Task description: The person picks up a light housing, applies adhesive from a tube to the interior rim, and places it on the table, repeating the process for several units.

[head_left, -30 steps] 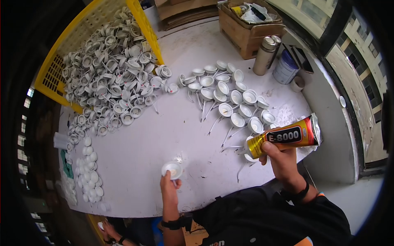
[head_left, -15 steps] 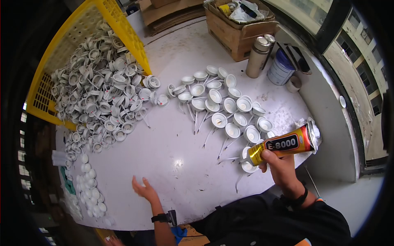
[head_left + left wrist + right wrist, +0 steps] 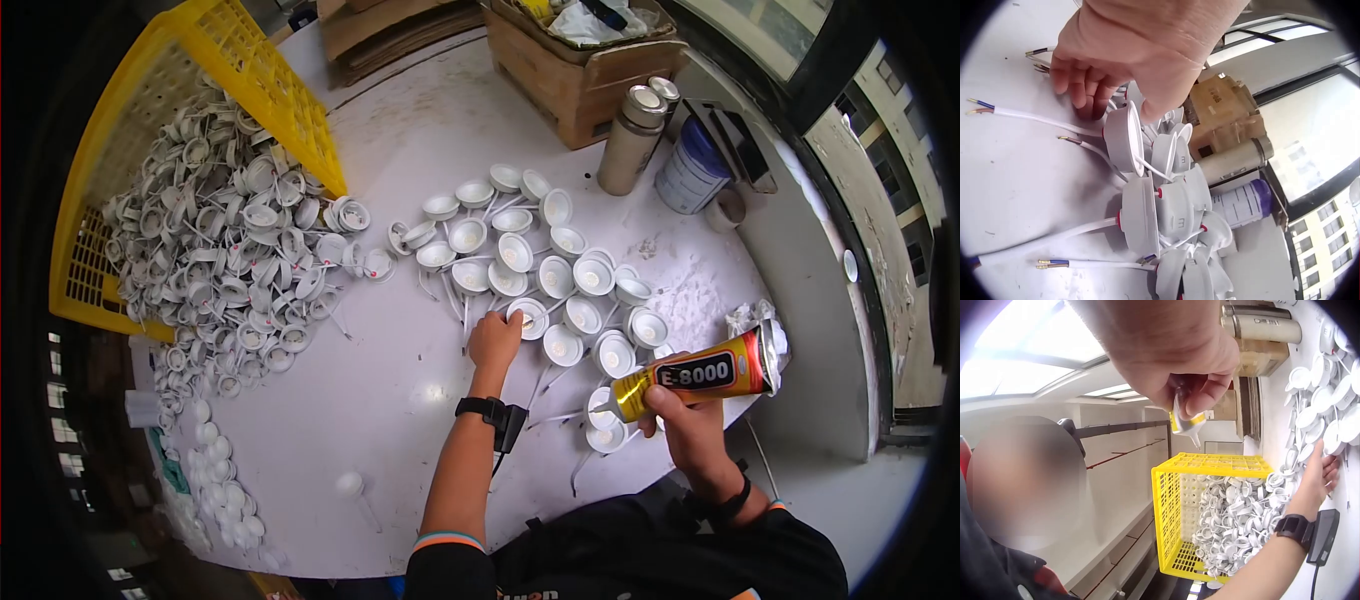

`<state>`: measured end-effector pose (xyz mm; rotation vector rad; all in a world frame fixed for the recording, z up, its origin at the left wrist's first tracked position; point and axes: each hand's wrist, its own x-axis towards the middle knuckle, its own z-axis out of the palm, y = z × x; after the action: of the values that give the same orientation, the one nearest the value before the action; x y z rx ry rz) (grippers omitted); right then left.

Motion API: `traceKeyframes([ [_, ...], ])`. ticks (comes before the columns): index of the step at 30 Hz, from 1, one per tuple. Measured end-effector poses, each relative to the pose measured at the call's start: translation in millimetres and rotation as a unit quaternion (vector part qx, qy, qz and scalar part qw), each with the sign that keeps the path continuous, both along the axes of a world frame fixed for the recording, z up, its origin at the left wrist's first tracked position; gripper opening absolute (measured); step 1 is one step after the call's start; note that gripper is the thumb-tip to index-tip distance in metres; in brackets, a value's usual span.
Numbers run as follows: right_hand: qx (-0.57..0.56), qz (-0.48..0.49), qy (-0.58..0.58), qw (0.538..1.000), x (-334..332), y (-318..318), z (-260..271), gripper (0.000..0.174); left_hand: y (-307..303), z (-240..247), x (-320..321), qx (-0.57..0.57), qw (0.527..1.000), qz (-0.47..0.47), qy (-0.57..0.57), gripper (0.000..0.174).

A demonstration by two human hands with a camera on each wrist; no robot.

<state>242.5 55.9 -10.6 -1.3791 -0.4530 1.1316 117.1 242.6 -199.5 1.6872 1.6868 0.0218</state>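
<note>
My left hand (image 3: 495, 342) reaches into the cluster of white cup-shaped lamp housings and pinches one lamp housing (image 3: 1124, 140) at its rim. In the left wrist view the thumb lies by its open face and the fingers curl behind it. A white cord with bare blue and brown wire ends trails from this housing. My right hand (image 3: 692, 428) grips a yellow, black and red E-8000 glue tube (image 3: 712, 372), its nozzle pointing left over the nearest housings. Alone on the table lies a small white round piece (image 3: 350, 485) with a pale stem.
A yellow crate (image 3: 318, 150) on its side spills a heap of white ring-shaped parts (image 3: 235, 240). White discs (image 3: 215, 465) line the left edge. At the back are a cardboard box (image 3: 560, 90), a flask (image 3: 630, 140) and a blue-lidded tub (image 3: 692, 165). Windows border the right side.
My left hand held a white cup-shaped housing, was off it half a second ago, and has since moved right to the cluster. The small round piece now shows on the table. The right hand keeps the tube.
</note>
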Motion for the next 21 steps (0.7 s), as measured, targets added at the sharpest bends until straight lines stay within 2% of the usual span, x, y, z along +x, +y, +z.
traceKeyframes([
  [4,0.001,-0.005,0.012,1.0,1,5,0,0.025,3,-1,-6,0.013,0.999,-0.026,0.023,0.041],
  [10,0.004,0.031,0.013,0.999,-8,1,5,0.025,-9,14,-52,0.004,0.999,0.046,-0.012,0.035],
  [13,0.009,0.045,0.013,0.999,-14,-3,8,0.026,-22,25,-79,0.017,0.994,0.088,-0.061,0.031],
  [15,0.019,0.035,0.011,0.999,-19,-6,12,0.027,-42,54,-91,-0.062,0.938,0.184,-0.287,0.028],
  [18,0.039,0.043,0.009,0.998,-26,-12,18,0.029,-77,85,-104,0.004,0.927,0.181,-0.328,0.027],
  [20,0.042,0.049,0.004,0.998,-31,-16,21,0.029,-101,105,-109,0.0,0.926,0.186,-0.328,0.027],
  [21,0.049,0.058,-0.007,0.997,-34,-18,24,0.03,-112,110,-112,0.066,0.936,0.145,-0.315,0.027],
])
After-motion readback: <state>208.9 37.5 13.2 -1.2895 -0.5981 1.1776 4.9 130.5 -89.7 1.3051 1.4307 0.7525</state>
